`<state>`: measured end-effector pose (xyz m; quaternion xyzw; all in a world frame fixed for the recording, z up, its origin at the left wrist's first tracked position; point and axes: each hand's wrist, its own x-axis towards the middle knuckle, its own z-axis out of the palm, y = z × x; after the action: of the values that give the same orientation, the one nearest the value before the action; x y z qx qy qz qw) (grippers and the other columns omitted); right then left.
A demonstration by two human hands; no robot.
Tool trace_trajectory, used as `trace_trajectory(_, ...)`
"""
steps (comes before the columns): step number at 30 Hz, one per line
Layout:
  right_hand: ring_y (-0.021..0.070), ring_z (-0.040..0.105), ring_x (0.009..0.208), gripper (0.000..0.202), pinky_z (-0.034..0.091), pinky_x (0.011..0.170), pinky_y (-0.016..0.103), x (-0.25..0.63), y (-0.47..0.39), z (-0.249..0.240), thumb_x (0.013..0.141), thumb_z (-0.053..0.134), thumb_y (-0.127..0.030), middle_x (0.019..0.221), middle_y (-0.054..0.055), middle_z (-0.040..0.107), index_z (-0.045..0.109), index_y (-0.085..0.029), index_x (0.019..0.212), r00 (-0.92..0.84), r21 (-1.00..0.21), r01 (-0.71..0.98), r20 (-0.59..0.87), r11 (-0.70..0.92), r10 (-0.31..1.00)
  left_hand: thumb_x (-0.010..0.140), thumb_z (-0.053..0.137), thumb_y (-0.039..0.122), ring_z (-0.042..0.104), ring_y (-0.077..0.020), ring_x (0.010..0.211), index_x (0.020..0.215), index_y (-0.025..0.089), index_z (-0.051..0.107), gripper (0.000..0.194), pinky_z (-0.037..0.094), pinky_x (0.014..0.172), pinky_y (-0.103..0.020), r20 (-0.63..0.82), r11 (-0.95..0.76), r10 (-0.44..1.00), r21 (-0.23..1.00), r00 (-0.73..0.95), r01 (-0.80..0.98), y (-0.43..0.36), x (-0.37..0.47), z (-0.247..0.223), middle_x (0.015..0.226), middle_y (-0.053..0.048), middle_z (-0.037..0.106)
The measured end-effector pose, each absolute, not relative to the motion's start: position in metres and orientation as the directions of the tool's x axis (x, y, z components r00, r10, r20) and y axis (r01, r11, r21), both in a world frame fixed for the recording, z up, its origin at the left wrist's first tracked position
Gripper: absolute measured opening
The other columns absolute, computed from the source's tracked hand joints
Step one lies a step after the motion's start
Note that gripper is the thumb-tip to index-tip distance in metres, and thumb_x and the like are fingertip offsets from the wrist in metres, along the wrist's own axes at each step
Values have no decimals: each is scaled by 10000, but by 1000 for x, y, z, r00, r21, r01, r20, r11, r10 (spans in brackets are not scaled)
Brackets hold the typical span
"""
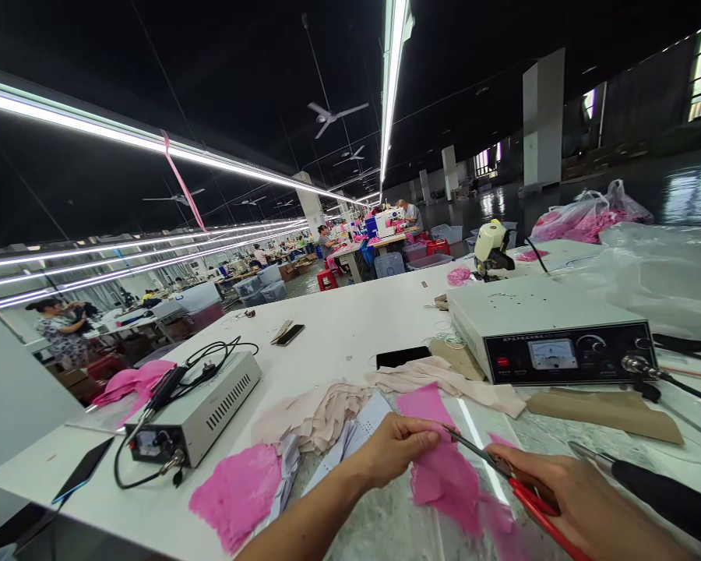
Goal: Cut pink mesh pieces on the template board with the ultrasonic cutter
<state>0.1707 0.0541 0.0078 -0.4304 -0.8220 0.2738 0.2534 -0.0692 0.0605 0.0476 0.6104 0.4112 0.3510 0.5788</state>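
Observation:
Pink fabric (444,479) hangs from the closed fingers of my left hand (394,448), near the front of the table. My right hand (566,487) grips red-handled scissors (534,506), their tips at the fabric beside my left fingertips. Beneath both hands lies a glassy, marbled board (385,522). Left of it are a pink fabric pile (239,491) and white printed papers (350,436). Pale beige fabric strips (312,417) lie behind the papers. A black-handled tool (648,483) rests just right of my right hand.
A grey box with a dial (554,331) stands at the right, a smaller one (210,405) at the left. Phones (403,357), brown paper (607,413) and clear plastic bags (666,273) lie on the white table (327,335). People work farther off.

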Motion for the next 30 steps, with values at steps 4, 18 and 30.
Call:
trace_trajectory(4,272,701,951,329,566,791,329,172,59,6,859,455,-374,1059,23,737,697,-348,1080,-502,-657,556,223,510,835,667,748,587,591,-171,723,950,154,778,518,424,699,-281,-69,41,911,996,406,77,62,-69,48,811,-69,729)
trace_trajectory(18,226,678,807,420,509,696,325,167,12,-37,826,429,-184,955,70,717,620,-210,1200,-478,-459,735,172,499,861,796,724,308,661,-137,717,1039,113,693,313,502,575,-194,-139,153,988,937,68,-313,73,-88,35,990,-124,737)
trace_trajectory(30,312,681,945,437,524,711,388,165,28,-57,835,465,-236,1128,102,696,591,-193,1251,-343,-354,857,153,375,927,838,638,346,688,-251,943,992,103,654,288,548,875,-388,-88,64,987,982,-132,-175,33,-107,25,907,-136,722)
